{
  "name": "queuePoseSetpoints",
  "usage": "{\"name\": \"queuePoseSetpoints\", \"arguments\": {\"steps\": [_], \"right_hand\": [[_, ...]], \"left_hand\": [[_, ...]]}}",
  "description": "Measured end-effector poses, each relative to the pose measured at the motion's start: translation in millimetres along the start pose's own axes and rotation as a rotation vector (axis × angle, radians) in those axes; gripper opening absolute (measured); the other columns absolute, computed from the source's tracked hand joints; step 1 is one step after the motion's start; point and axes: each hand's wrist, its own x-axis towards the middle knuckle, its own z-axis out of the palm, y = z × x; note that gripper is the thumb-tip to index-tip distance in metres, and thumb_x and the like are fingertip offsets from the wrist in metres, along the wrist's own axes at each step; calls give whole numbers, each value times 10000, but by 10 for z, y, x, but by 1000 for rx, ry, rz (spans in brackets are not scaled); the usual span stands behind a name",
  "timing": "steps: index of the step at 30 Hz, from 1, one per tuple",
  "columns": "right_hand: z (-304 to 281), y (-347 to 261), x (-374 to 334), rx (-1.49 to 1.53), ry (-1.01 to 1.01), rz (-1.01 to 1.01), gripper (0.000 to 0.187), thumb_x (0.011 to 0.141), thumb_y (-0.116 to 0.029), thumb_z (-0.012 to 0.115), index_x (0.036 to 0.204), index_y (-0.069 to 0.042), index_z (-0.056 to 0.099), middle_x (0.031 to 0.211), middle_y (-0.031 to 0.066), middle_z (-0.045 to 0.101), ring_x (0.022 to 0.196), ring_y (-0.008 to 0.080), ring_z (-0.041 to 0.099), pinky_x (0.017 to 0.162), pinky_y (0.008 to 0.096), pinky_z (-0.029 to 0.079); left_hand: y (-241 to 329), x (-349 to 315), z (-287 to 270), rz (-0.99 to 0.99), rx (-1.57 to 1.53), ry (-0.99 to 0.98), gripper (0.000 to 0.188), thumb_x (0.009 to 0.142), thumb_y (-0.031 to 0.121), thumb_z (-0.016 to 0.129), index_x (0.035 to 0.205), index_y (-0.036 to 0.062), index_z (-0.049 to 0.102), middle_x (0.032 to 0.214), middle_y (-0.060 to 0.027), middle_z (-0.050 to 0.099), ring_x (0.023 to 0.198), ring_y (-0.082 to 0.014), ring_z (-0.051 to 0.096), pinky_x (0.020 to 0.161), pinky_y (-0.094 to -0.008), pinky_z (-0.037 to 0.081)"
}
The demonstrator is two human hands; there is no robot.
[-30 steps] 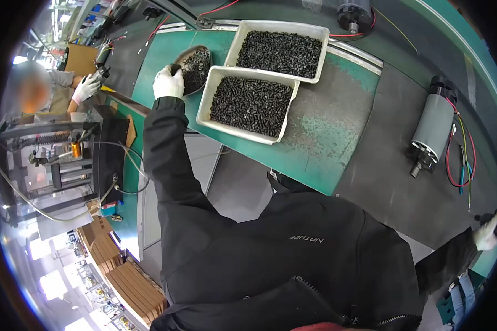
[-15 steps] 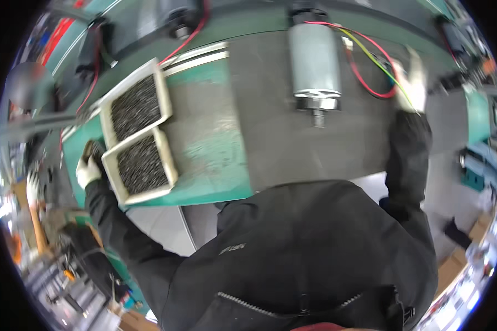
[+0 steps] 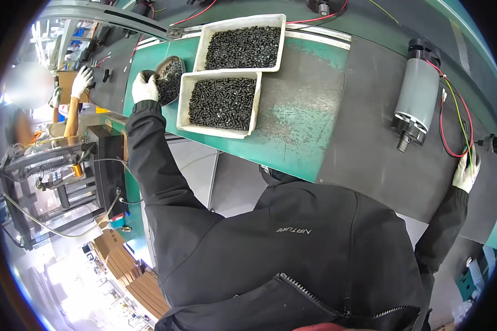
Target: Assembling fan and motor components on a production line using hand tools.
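A: What's the biggest thing here?
B: The workbench (image 3: pixel 298 127), green beside the left hand (image 3: pixel 145 88), with dark matting (image 3: pixel 370 127) toward the right hand (image 3: pixel 465 171). On that matting, ahead and left of the right hand, lies a grey motor (image 3: pixel 417 91).
A: Pointing which way?
B: Its long axis runs near to far, leaning slightly; the shaft (image 3: pixel 404 142) points back toward the person and a little left.
A: Next size down?
B: Right of the left hand, a far tray (image 3: pixel 282 47) and a smaller near tray (image 3: pixel 185 102). A bowl (image 3: pixel 163 64) sits between that hand and the near tray, its long axis roughly near to far.
A: And the hands?
B: The left's fingers curl in at the bowl's edge; I can't tell what they grip. The right's stretch forward to a yellow-green wire (image 3: pixel 461 116); whether they hold it, I can't tell.
A: Which step?
B: My guess: picking among the small black pieces (image 3: pixel 172 80) in the bowl. Lifting some would call for a close pinch, without tipping the bowl.
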Motion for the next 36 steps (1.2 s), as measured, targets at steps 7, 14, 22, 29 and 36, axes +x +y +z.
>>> {"name": "queuePoseSetpoints", "arguments": {"steps": [7, 14, 22, 29, 36], "right_hand": [[-43, -153, 5, 79, 56, 112, 463, 935, -413, 463, 1285, -116, 518, 1196, 175, 539, 1116, 315, 519, 945, 395, 405], [12, -52, -19, 50, 54, 99, 447, 933, -405, 477, 1274, -121, 529, 1166, 170, 549, 1104, 301, 533, 938, 390, 411], [5, -72, -18, 77, 46, 109, 437, 925, -393, 505, 1242, -96, 555, 1180, 159, 554, 1120, 289, 525, 952, 381, 399], [-55, -133, 5, 70, 100, 99, 429, 931, -367, 513, 1240, -71, 549, 1152, 159, 566, 1070, 279, 551, 929, 364, 411], [-840, -967, -296, 972, 307, 544, 394, 906, -161, 564, 1255, 11, 505, 1151, 67, 586, 906, 110, 549, 798, 236, 438]], "left_hand": [[-58, 70, 65, 143, 230, -104, 193, 785, 136, 639, 957, 52, 660, 864, -119, 686, 819, -235, 665, 760, -323, 497], [37, 132, 125, 141, 544, -220, 217, 755, 187, 660, 957, 113, 683, 919, -145, 674, 915, -304, 635, 823, -378, 489], [-242, 319, 139, 108, 403, -147, 142, 777, 160, 643, 877, 65, 677, 875, -138, 677, 820, -260, 653, 765, -355, 497], [-359, 175, -44, -394, -655, -154, 110, 836, 56, 594, 915, -20, 605, 793, -108, 650, 587, -126, 538, 522, -209, 439], [1895, -1241, 117, -363, -1989, -507, 118, 861, 2, 546, 958, -52, 504, 916, -97, 520, 607, -53, 421, 527, -165, 376]]}}
